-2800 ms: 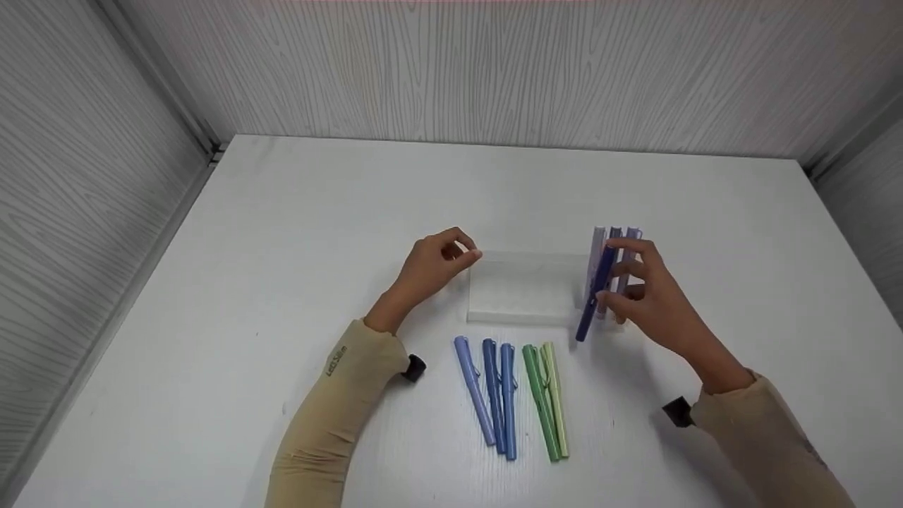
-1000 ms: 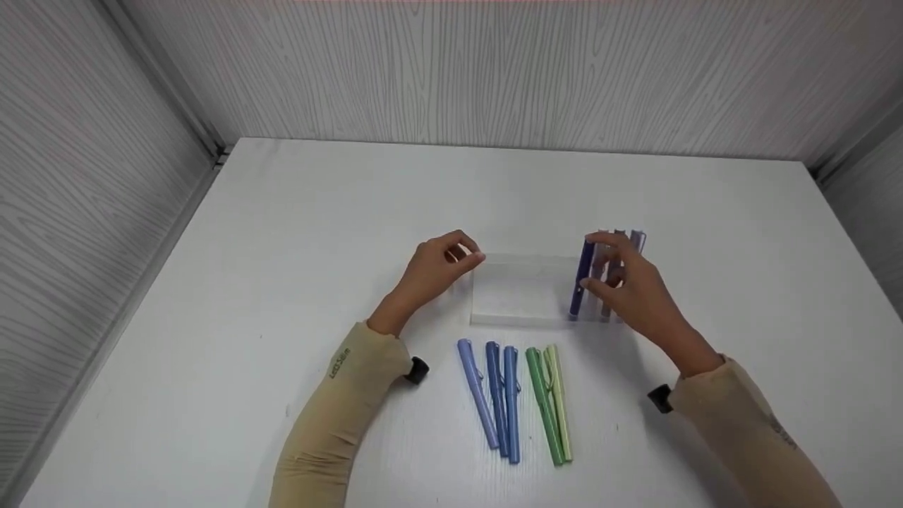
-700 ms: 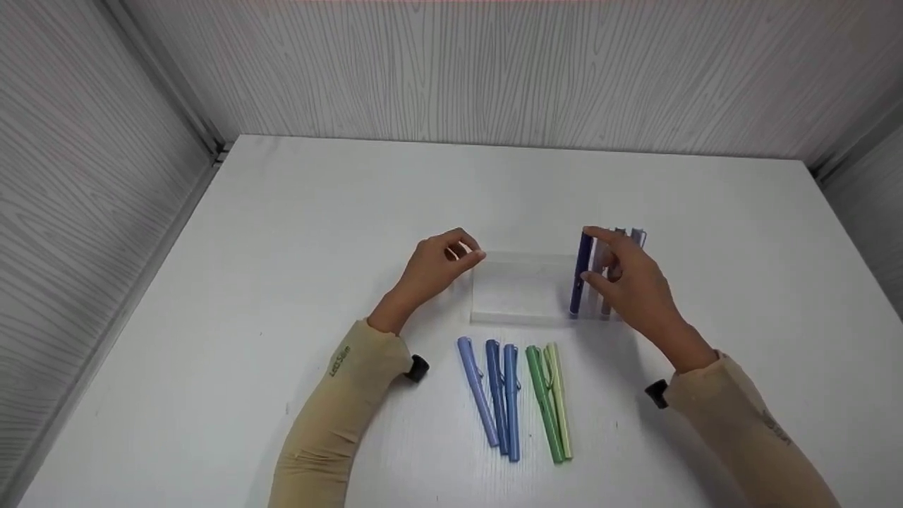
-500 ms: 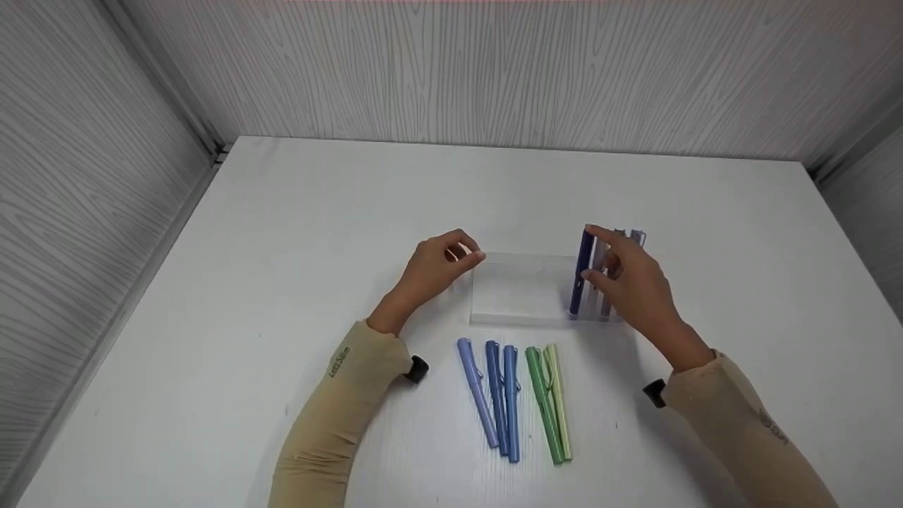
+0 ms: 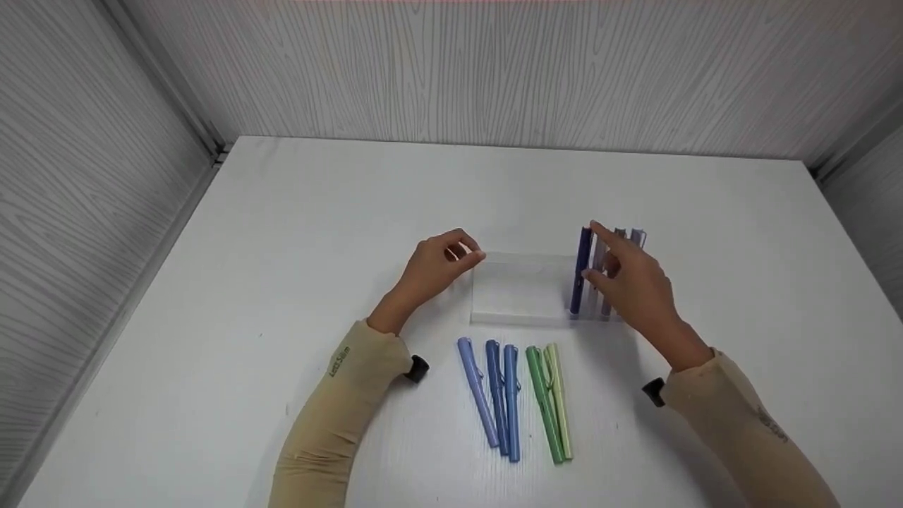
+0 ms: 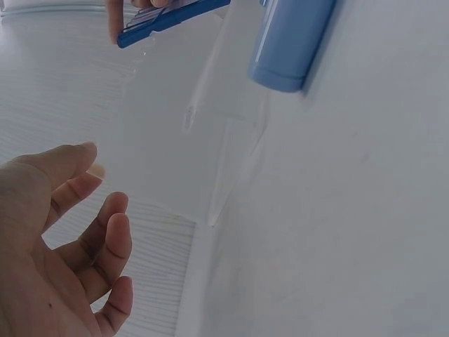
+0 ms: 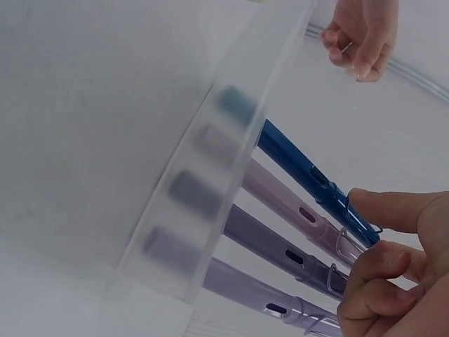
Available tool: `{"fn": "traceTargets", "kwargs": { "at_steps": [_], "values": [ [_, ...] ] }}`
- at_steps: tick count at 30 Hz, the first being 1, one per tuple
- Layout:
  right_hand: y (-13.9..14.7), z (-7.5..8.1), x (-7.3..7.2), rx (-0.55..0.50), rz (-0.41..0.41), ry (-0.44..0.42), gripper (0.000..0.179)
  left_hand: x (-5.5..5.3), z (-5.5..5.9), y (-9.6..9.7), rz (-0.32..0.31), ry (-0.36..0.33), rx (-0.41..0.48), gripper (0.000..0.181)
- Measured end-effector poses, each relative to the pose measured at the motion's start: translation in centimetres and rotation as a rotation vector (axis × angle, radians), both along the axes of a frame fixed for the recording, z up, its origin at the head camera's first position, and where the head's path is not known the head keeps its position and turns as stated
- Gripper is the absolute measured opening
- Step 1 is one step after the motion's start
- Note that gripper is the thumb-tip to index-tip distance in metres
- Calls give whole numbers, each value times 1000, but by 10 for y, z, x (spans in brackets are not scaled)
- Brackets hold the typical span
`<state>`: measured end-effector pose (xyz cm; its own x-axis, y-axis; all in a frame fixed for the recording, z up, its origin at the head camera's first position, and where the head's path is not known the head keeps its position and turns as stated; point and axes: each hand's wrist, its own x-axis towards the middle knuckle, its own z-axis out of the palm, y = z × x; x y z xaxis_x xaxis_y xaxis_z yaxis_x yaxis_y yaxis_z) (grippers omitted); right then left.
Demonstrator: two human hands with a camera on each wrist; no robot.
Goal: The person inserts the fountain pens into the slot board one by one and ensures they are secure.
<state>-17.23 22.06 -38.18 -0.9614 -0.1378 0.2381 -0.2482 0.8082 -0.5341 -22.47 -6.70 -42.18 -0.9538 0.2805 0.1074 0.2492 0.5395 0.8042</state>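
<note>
A clear pen holder stands mid-table, with several pens upright in its right end. My left hand pinches the holder's left edge between thumb and index finger; one fingertip shows pale through the clear plastic in the left wrist view. My right hand is at the dark blue pen, its thumb touching the pen's side and its index fingertip beside the top end. Right of that pen stand a pinkish pen, a dark purple pen and a lilac pen, partly hidden behind my right hand in the head view.
In front of the holder lie a periwinkle pen, two blue pens, a green pen and a pale yellow-green pen. Grey wood-grain panels border the white table.
My right hand has brought the dark blue pen left and stood it upright in the holder. Its index finger has slid off the pen's top. My left hand stays at the holder's edge.
</note>
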Motion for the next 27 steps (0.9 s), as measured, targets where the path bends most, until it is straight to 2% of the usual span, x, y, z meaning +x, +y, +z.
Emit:
{"fn": "traceTargets", "kwargs": {
  "at_steps": [3,6,12,16,20,27],
  "values": [
    [1,2,3,-9,5,21,67,0,-1,0,0,0,4,20],
    [2,5,8,-10,12,2,66,0,-1,-1,2,-8,9,20],
    [4,12,20,14,57,-91,68,0,1,-2,-6,-5,24,20],
    [2,8,28,37,104,-145,72,0,2,-3,-7,-5,18,20],
    [1,3,36,53,163,-233,78,1,1,-3,-3,-8,5,21],
    [-2,-1,50,23,269,-425,87,1,0,-2,-15,-2,13,20]
  ]
}}
